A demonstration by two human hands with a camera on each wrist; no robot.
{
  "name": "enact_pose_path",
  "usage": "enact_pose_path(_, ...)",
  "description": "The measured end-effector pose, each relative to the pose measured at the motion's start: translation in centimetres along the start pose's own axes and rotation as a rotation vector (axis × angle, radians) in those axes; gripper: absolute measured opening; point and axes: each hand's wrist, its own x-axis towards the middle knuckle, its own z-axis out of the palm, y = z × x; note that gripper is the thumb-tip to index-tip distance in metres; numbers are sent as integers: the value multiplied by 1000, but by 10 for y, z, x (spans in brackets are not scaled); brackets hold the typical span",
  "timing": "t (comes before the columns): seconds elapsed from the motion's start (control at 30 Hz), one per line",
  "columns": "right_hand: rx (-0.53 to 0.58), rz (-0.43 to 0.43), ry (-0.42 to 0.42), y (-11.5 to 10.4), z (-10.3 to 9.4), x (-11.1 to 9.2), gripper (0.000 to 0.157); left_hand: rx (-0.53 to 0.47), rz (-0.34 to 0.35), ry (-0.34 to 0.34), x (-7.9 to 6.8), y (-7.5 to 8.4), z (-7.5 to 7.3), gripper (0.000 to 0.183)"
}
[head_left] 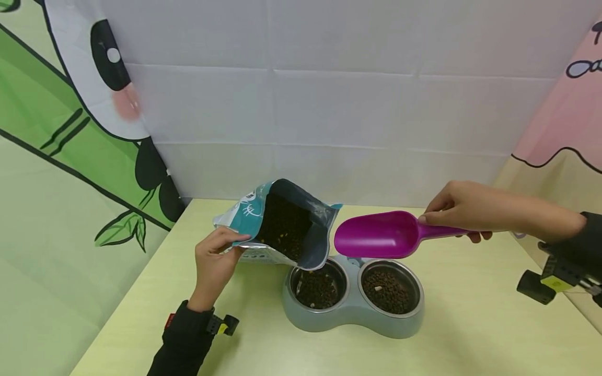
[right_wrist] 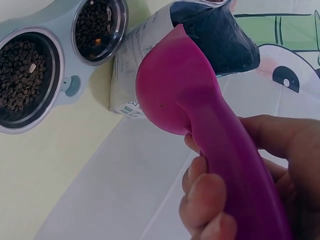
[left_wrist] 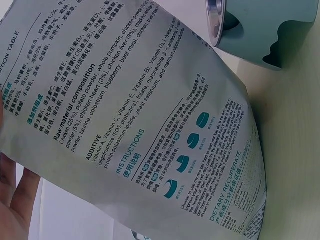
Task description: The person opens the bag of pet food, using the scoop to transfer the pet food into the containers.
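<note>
My left hand (head_left: 217,261) pinches the rim of a teal and white pet food bag (head_left: 251,211), tilted so its wide mouth faces me with dark kibble (head_left: 284,224) inside. The bag's printed back (left_wrist: 135,120) fills the left wrist view. My right hand (head_left: 453,209) grips the handle of a magenta scoop (head_left: 376,235), whose hollow looks bare, just right of the bag's mouth. Below both stands a grey-blue double feeder (head_left: 352,316). Its left steel bowl (head_left: 345,282) and right steel bowl (head_left: 416,292) both hold brown kibble, with a pale piece on the right heap.
The feeder stands on a pale yellow table (head_left: 470,324). Behind the table's back edge hangs a creased white cloth (head_left: 329,104) with cartoon prints, green at the left and pink at the right. Each wrist carries a small strapped camera.
</note>
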Motion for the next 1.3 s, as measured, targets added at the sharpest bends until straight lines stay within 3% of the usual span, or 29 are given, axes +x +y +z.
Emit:
enact_pose_path(0.53,5,-19,7,-16,-12,0,22,6,-9,2,0,-1,1,20)
enact_pose_path(1.3,-130,-104,16,-75,-1,30,21,-2,1,1,1,0,3,15)
